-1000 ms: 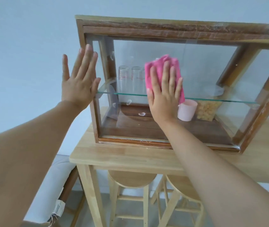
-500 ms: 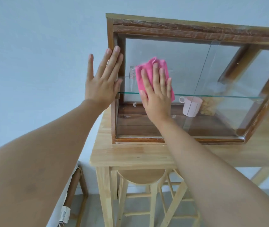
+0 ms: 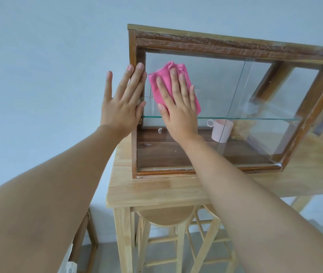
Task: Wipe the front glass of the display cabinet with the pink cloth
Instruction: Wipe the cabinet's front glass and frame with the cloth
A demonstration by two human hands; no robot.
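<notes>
Wall (image 3: 38, 75) of pale blue fills the room behind everything. Against it stands a light wooden surface (image 3: 156, 192) with two round stools (image 3: 166, 215) tucked beneath, and at the lower left edge part of another wooden frame shows, too cut off to name.

On the surface sits the display cabinet (image 3: 225, 44), a dark, worn wooden frame with glass on the front and at least the right-hand side. Its front glass (image 3: 215, 85) is made of two panes whose edges meet at a slanted line right of centre. A glass shelf (image 3: 255, 118) crosses the inside at mid-height. On the cabinet floor below that shelf stand a pink cup (image 3: 220, 131) and, just beside it on the right, a container of something pale and crumbly (image 3: 239, 131), blurred through the glass.

Both bare forearms reach up from the bottom corners. The left hand (image 3: 121, 107) lies flat and released against the cabinet's left upright post, fingers (image 3: 137, 79) straight and spread, gripping nothing. The right hand (image 3: 178, 113) is pressed palm-first on the upper left part of the front glass, its fingers (image 3: 174, 83) extended flat over the pink cloth (image 3: 156, 85); they pin the cloth to the pane rather than curl around it. The cloth is bunched, showing above and to both sides of the fingers.
</notes>
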